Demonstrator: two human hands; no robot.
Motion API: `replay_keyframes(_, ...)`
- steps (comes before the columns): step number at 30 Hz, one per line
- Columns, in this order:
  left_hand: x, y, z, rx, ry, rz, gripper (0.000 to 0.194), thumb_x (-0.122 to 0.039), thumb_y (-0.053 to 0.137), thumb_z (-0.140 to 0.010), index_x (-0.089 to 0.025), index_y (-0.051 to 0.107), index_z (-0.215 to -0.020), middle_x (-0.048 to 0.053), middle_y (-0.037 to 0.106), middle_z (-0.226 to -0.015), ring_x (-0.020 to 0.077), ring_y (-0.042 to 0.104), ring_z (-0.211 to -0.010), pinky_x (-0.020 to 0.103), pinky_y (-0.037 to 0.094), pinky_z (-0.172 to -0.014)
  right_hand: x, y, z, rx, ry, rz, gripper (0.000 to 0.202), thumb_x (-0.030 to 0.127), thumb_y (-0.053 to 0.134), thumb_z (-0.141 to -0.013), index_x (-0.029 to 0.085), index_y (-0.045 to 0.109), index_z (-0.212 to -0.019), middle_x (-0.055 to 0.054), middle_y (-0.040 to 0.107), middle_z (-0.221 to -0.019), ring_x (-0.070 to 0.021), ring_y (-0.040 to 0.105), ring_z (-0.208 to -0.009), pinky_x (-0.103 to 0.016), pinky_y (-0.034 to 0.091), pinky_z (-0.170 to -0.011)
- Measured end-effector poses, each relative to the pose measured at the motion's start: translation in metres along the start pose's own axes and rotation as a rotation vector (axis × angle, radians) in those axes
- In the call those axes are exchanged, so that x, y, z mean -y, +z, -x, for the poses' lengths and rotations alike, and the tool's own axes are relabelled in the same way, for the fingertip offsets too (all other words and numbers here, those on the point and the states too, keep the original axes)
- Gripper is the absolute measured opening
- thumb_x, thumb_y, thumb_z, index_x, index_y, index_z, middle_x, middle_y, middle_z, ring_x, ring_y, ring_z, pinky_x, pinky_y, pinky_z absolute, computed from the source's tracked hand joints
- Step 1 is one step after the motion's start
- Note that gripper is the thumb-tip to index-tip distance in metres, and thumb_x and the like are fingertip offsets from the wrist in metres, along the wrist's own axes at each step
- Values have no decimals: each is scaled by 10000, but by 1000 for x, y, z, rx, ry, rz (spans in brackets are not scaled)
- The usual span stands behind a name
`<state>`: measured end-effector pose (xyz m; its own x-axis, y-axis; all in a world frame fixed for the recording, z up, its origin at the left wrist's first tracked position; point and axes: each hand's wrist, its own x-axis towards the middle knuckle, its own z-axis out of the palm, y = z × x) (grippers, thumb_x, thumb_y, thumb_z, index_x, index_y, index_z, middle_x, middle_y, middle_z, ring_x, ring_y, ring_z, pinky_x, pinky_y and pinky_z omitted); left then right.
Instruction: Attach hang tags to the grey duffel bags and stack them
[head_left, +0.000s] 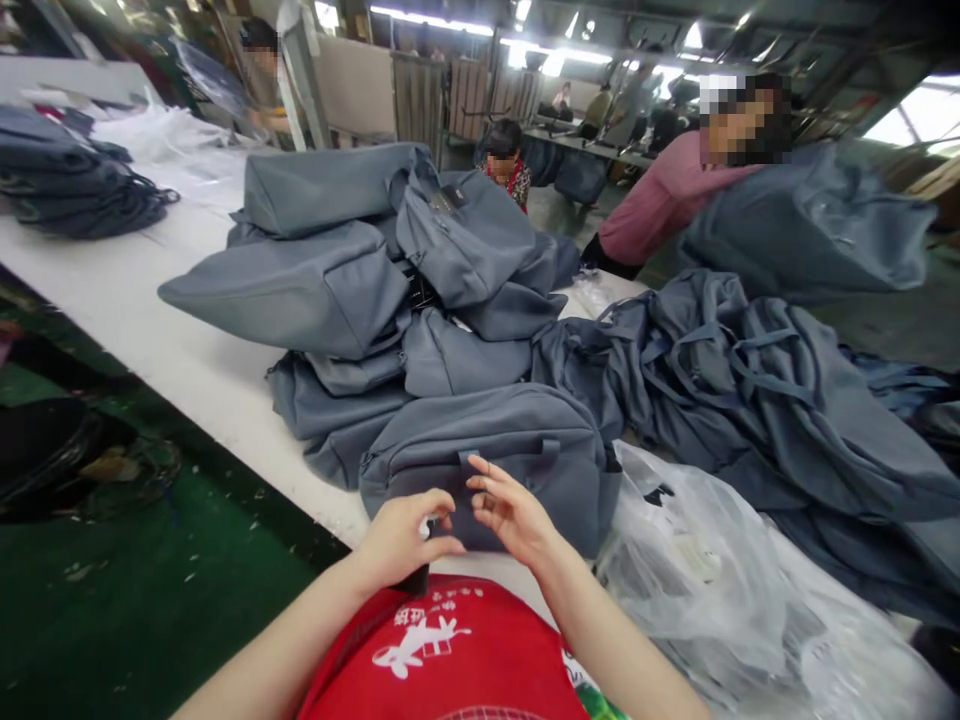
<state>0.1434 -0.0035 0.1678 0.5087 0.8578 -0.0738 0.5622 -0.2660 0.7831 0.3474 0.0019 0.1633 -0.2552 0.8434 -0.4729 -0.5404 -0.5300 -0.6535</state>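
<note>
A grey-blue bag (495, 430) stands upright on the near edge of the white table, its zipper and short strap loops facing me. In front of its left part is my left hand (411, 535), curled around a small dark object (416, 582) with a white part by the fingers; what it is cannot be made out. My right hand (514, 510) is raised at the bag's front, fingers apart and slightly bent, holding nothing, its fingertips near a strap loop. Behind this bag, more grey-blue bags (300, 285) are piled up.
Clear plastic bags (697, 560) lie at the right, below a heap of grey-blue bags (720, 380). A person in pink (652, 205) handles a large bag at the back right. Dark folded bags (67, 175) sit on the white table (187, 370) at far left.
</note>
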Motion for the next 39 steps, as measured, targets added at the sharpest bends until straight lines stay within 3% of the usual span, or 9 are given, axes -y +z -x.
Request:
replay_keyframes(3, 14, -5, 13, 126, -34, -188, 179, -398, 572, -848, -252, 657, -909, -22, 711, -799, 167, 647, -765, 254, 416, -695, -12, 13, -15, 52, 75, -54, 419, 217, 708, -685, 191, 646, -1099, -36, 653, -927, -118, 617, -738, -293, 506, -758)
replay_keyframes(6, 30, -10, 22, 128, -102, -234, 349, -384, 407, -926, -219, 654, -742, 3, 691, -724, 168, 631, -713, 259, 407, -666, -44, 16, -36, 128, 111, -8, 265, 173, 644, -673, 131, 684, -931, -81, 675, -942, -177, 636, -873, -336, 495, -838)
replay_keyframes(10, 44, -25, 20, -35, -201, -146, 399, -404, 320, -947, -210, 631, -789, 2, 679, -715, 165, 630, -731, 268, 432, -724, -82, -7, -70, -208, 150, 338, 121, 173, 555, -693, 100, 642, -733, -93, 642, -680, -176, 611, -602, -315, 496, -602)
replay_keyframes(12, 45, -32, 12, -74, -188, -158, 387, -419, 324, -945, -209, 626, -824, 2, 684, -740, 168, 635, -759, 275, 440, -754, -79, -25, -82, -395, 32, 424, 151, 204, 506, -754, 120, 624, -799, -70, 620, -671, -146, 557, -539, -280, 456, -550)
replay_keyframes(17, 41, -40, -23, -152, -99, -372, 350, -416, 360, -941, -216, 647, -951, 38, 711, -954, 203, 649, -895, 307, 448, -800, -22, -46, -95, -547, -438, 547, 327, 370, 408, -875, 176, 554, -1094, -70, 649, -917, -133, 566, -682, -239, 438, -603)
replay_keyframes(21, 31, -41, -58, -145, -6, -529, 336, -372, 364, -949, -210, 656, -926, 53, 710, -925, 211, 655, -877, 308, 455, -768, 18, -30, -102, -187, -523, 696, 413, 473, 431, -869, 144, 587, -1066, -53, 674, -795, -112, 507, -549, -240, 420, -563)
replay_keyframes(26, 23, -31, -84, -37, 144, -687, 320, -287, 369, -944, -164, 642, -831, 90, 677, -773, 229, 648, -763, 320, 462, -702, 41, -5, -93, 183, -520, 1076, 492, 203, 543, -801, 217, 499, -1291, 7, 643, -757, -125, 559, -656, -254, 456, -682)
replay_keyframes(31, 25, -19, -93, -20, 222, -701, 340, -250, 322, -951, -149, 641, -885, 118, 679, -824, 240, 648, -778, 344, 479, -715, 51, 5, -87, 276, -708, 1510, 357, 83, 546, -764, 225, 671, -1066, -51, 647, -981, -182, 576, -934, -296, 437, -872)
replay_keyframes(39, 19, -29, -100, 48, 177, -639, 371, -301, 304, -943, -166, 650, -955, 124, 694, -887, 264, 649, -848, 379, 478, -779, 56, -2, -94, 307, -784, 1531, 236, 136, 540, -847, 197, 663, -1039, -42, 670, -1006, -150, 593, -963, -253, 430, -904)
